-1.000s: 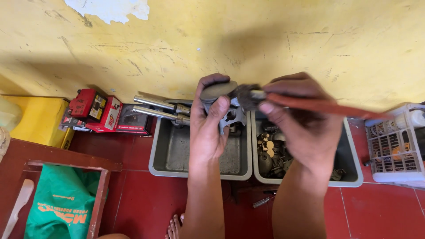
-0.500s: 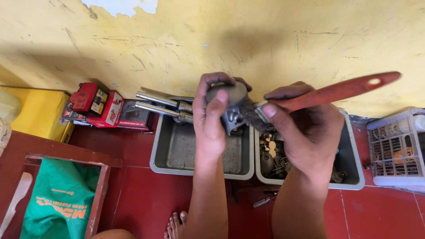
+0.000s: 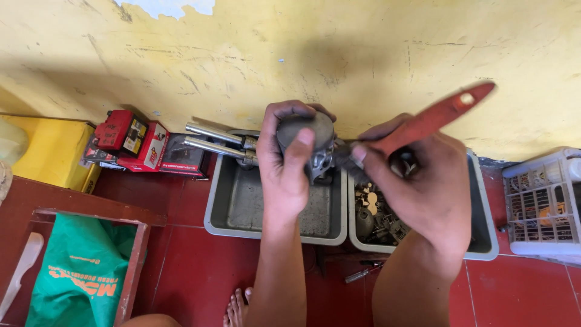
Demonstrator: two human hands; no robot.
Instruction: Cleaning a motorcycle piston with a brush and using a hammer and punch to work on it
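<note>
Left hand (image 3: 290,163) clamped around a round grey metal part (image 3: 305,136), held above the grey trays (image 3: 242,206), right hand (image 3: 423,181) gripping a red-handled tool (image 3: 433,118), its tip touching the part, yellow wall (image 3: 363,54) behind.

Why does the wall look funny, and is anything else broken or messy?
The yellow wall has cracks and a patch of paint peeled off at the top. A small metal tool lies loose on the red floor. The left hand and right hand grip a grey metal part and a red-handled tool; neither looks broken.
</note>
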